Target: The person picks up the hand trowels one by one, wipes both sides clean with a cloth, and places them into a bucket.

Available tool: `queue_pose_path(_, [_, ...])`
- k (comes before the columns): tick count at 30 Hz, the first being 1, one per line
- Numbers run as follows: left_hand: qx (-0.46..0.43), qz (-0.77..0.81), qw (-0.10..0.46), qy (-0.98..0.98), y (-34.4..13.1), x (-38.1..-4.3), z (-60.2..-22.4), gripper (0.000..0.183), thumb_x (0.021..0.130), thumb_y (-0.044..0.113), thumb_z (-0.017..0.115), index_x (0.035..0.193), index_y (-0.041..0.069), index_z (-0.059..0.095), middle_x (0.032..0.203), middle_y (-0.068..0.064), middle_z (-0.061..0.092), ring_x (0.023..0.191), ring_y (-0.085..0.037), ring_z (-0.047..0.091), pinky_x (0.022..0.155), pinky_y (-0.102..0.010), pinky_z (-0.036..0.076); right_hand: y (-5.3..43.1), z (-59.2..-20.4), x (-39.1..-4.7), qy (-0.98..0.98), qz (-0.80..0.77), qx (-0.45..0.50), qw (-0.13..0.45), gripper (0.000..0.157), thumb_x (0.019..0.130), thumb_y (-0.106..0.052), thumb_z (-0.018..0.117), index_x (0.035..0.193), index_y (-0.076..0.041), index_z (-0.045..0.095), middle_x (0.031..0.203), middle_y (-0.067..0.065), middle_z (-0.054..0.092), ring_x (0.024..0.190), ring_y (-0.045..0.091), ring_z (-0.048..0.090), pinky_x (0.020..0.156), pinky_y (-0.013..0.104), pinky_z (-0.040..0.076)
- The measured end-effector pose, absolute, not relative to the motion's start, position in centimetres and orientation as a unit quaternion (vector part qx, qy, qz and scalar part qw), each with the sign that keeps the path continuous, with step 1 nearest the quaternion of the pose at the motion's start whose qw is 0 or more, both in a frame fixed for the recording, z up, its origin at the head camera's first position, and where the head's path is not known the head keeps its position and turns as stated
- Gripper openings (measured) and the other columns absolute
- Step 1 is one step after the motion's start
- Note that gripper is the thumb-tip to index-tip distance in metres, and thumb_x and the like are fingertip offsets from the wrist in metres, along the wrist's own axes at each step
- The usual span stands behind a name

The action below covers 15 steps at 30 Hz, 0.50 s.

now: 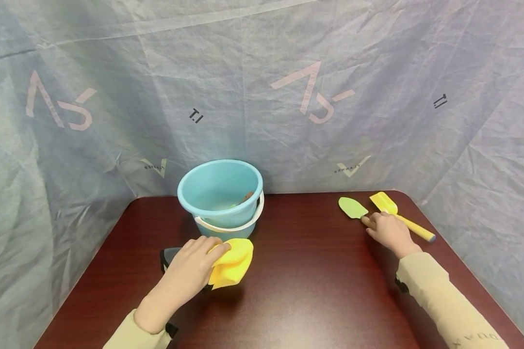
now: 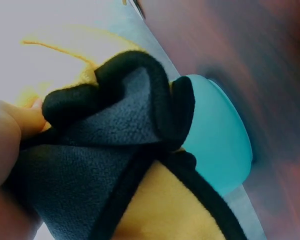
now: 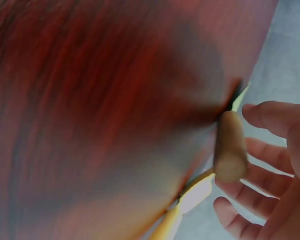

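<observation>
My left hand [image 1: 187,271] grips a soft cloth [image 1: 233,265], yellow on one face and grey with black edging on the other. The left wrist view shows the cloth [image 2: 110,120] bunched and folded, the thumb pressing on its side. Over on the right, my right hand [image 1: 392,233] reaches to a small trowel with a green blade [image 1: 352,207] and a wooden handle [image 3: 231,145]. In the right wrist view its thumb and fingers are spread around that handle, not closed on it. Beside this hand lies a yellow toy shovel [image 1: 415,228].
A light blue bucket [image 1: 222,220] with a white handle [image 1: 231,229] stands at the back, left of centre, with small items partly visible inside. Everything is on a dark reddish-brown table [image 1: 305,291]. Grey printed fabric [image 1: 262,72] hangs behind and along both sides.
</observation>
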<state>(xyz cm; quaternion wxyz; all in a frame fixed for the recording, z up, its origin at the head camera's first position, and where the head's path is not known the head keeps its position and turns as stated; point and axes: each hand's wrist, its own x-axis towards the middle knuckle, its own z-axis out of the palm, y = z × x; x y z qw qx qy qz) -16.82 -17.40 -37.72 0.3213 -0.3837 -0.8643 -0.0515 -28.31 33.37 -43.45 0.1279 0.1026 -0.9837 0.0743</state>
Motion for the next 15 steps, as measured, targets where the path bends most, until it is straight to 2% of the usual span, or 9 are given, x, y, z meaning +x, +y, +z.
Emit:
queue_pose_path(11, [-0.376, -0.057, 0.318, -0.869, -17.6, -16.8, -37.7, 0.047, 0.070, -0.009, 0.067, 0.110, 0.015, 0.060, 0.101, 0.000, 0.058, 0.084, -0.018, 0.055, 0.063, -0.030, 0.043, 34.0, -44.7, -29.8, -0.994, 0.094, 0.041, 0.040, 0.022, 0.084, -0.021, 0.065, 0.090, -0.001, 0.059, 0.083, 0.019, 0.063, 0.072, 0.039, 0.061, 0.051, 0.048, 0.044])
queue_pose_path(15, [-0.377, -0.054, 0.317, -0.868, -17.5, -16.7, -37.9, 0.047, 0.070, -0.009, 0.067, 0.110, 0.015, 0.060, 0.100, 0.000, 0.058, 0.084, -0.018, 0.055, 0.062, -0.030, 0.043, 33.8, -44.7, -30.6, -0.994, 0.102, 0.025, 0.014, 0.024, 0.088, -0.025, 0.061, 0.087, -0.001, 0.059, 0.081, 0.017, 0.061, 0.072, 0.038, 0.060, 0.052, 0.048, 0.043])
